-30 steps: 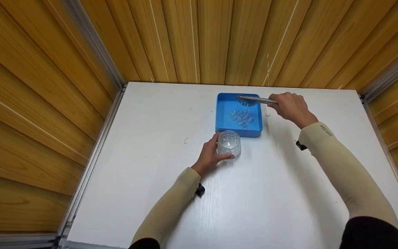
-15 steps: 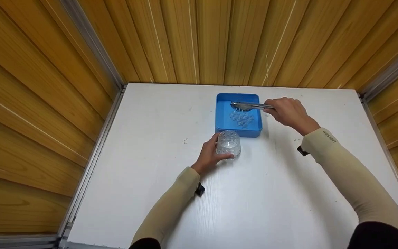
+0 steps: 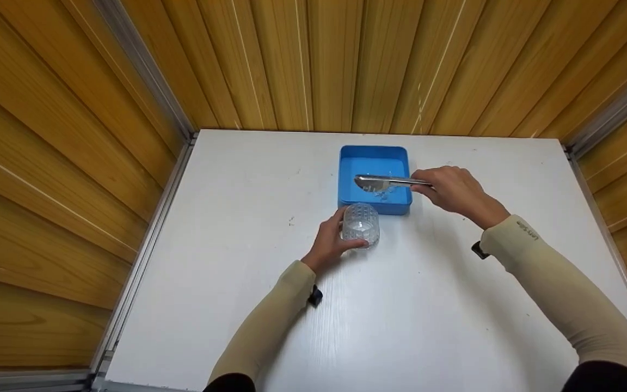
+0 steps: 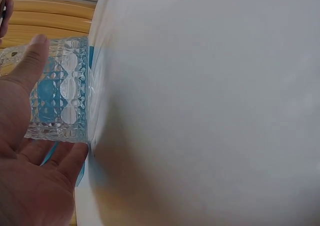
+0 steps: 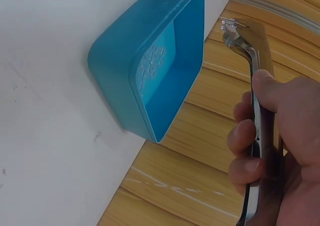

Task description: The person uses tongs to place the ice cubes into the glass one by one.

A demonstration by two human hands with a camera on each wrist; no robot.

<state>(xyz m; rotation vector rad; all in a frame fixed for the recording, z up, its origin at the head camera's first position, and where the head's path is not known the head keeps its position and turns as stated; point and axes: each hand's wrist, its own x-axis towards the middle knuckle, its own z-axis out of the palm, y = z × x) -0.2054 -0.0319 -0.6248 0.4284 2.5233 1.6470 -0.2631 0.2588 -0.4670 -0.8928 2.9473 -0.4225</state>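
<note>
My left hand (image 3: 327, 245) holds a clear textured glass (image 3: 361, 222) upright on the table, thumb on the near side and fingers round the far side. The glass stands right at the front of a blue square box (image 3: 347, 163). My right hand (image 3: 452, 188) grips metal tongs (image 5: 255, 86), which reach leftward over the box. Clear ice-like pieces (image 5: 230, 28) sit between the tongs' tips in the right wrist view. More clear pieces (image 5: 151, 61) lie on the box floor, partly hidden by the tongs in the head view.
The white table (image 3: 248, 218) carries a few small specks. Wood-patterned panels (image 3: 335, 65) rise behind it and at both sides, with metal frame posts (image 3: 147, 65) at the corners.
My right hand and the tongs have moved toward me and slightly left, from the back of the box to over its front half. The left hand and the glass have stayed put.
</note>
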